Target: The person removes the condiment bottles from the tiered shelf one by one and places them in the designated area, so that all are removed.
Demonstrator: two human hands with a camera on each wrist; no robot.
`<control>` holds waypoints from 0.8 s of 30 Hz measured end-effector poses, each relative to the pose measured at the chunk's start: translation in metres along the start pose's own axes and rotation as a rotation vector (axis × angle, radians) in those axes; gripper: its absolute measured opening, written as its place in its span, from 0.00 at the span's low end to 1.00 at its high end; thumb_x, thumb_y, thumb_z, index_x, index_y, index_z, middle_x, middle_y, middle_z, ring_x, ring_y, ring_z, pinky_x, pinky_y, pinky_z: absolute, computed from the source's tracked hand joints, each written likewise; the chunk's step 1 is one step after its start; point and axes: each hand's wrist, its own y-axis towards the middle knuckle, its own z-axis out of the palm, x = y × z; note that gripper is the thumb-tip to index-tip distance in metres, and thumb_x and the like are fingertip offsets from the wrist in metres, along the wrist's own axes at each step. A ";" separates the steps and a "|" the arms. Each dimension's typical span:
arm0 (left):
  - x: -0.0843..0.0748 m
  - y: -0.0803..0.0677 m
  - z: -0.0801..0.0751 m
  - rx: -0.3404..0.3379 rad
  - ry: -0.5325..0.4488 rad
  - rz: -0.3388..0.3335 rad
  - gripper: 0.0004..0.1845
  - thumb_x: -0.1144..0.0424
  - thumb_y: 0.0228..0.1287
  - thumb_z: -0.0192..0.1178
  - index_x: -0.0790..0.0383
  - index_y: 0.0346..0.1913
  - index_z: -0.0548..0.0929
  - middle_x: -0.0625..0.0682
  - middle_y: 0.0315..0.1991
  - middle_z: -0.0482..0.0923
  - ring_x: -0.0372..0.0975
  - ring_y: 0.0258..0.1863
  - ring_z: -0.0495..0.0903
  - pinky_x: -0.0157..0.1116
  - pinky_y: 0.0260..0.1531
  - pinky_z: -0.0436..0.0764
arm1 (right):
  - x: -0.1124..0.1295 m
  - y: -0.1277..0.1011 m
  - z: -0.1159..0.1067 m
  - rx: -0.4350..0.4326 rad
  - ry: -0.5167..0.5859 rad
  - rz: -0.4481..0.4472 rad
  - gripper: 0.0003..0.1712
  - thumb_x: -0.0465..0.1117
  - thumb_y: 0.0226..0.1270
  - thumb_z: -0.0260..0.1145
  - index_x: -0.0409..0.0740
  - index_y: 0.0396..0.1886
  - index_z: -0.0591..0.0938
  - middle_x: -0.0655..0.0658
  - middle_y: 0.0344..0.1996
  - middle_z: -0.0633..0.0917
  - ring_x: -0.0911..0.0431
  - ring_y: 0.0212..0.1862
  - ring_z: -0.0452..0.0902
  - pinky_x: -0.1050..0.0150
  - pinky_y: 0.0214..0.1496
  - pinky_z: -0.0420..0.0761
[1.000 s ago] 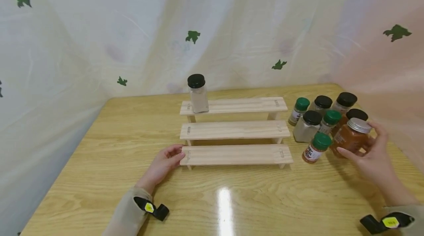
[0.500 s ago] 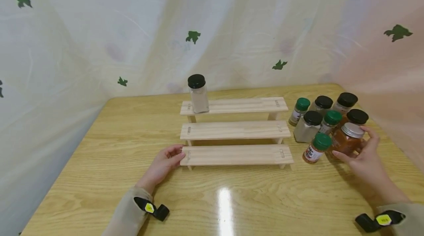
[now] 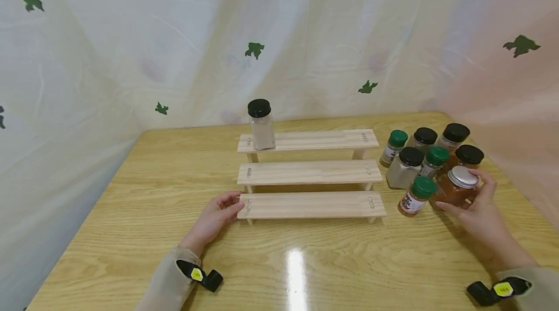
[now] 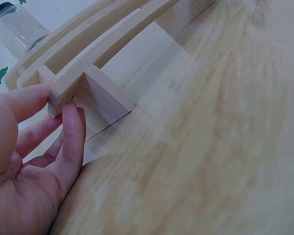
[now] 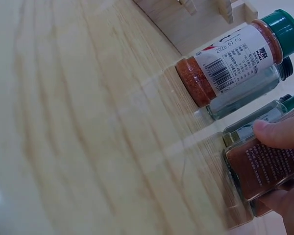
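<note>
My left hand (image 3: 215, 213) pinches the left end of the lowest board of a three-step wooden rack (image 3: 312, 205). In the left wrist view the thumb lies over the board (image 4: 78, 73) and a fingertip is under it. At the far right, my right hand (image 3: 485, 206) grips a squarish jar (image 3: 452, 189) of reddish-brown spice with a silver lid. Thumb and fingers span its sides, and the right wrist view shows small printed text on the glass (image 5: 259, 169). Just left of it stands a green-capped shaker bottle (image 3: 412, 203) with red contents and a white label.
A tall glass jar (image 3: 262, 131) with a black lid stands on the top step's left end. Behind the held jar cluster black-lidded jars (image 3: 402, 172) and green-capped bottles (image 3: 388, 153). A patterned cloth (image 3: 305, 58) hangs behind the wooden table (image 3: 349, 267).
My right hand has shifted left and slightly toward me with the silver-lidded jar, bringing it closer to the green-capped shaker. My left hand has stayed on the rack.
</note>
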 end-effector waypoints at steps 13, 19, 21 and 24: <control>0.000 -0.002 0.001 -0.003 -0.004 -0.008 0.23 0.69 0.67 0.54 0.78 0.61 0.67 0.46 0.39 0.72 0.29 0.36 0.73 0.26 0.36 0.75 | -0.002 0.001 -0.003 0.025 0.022 -0.001 0.55 0.18 0.49 0.67 0.43 0.67 0.43 0.71 0.47 0.61 0.81 0.44 0.62 0.90 0.43 0.64; 0.000 -0.002 0.001 0.000 -0.003 -0.007 0.23 0.69 0.67 0.55 0.77 0.62 0.67 0.46 0.39 0.72 0.30 0.36 0.73 0.26 0.36 0.76 | -0.004 0.002 -0.015 0.089 0.078 0.063 0.53 0.24 0.55 0.67 0.56 0.69 0.45 0.73 0.48 0.63 0.81 0.48 0.60 0.89 0.47 0.62; 0.000 -0.001 0.001 -0.003 -0.001 -0.008 0.23 0.69 0.67 0.55 0.77 0.62 0.67 0.46 0.39 0.72 0.30 0.36 0.73 0.26 0.35 0.75 | -0.004 0.003 -0.019 0.093 0.089 0.062 0.53 0.23 0.54 0.67 0.56 0.69 0.46 0.74 0.48 0.64 0.81 0.48 0.60 0.89 0.47 0.64; -0.001 -0.001 0.001 -0.001 -0.007 -0.003 0.23 0.69 0.67 0.55 0.77 0.61 0.66 0.46 0.39 0.72 0.30 0.36 0.73 0.26 0.35 0.75 | -0.002 0.004 -0.026 0.099 0.111 0.046 0.53 0.21 0.53 0.67 0.56 0.68 0.47 0.73 0.48 0.65 0.81 0.48 0.62 0.89 0.45 0.65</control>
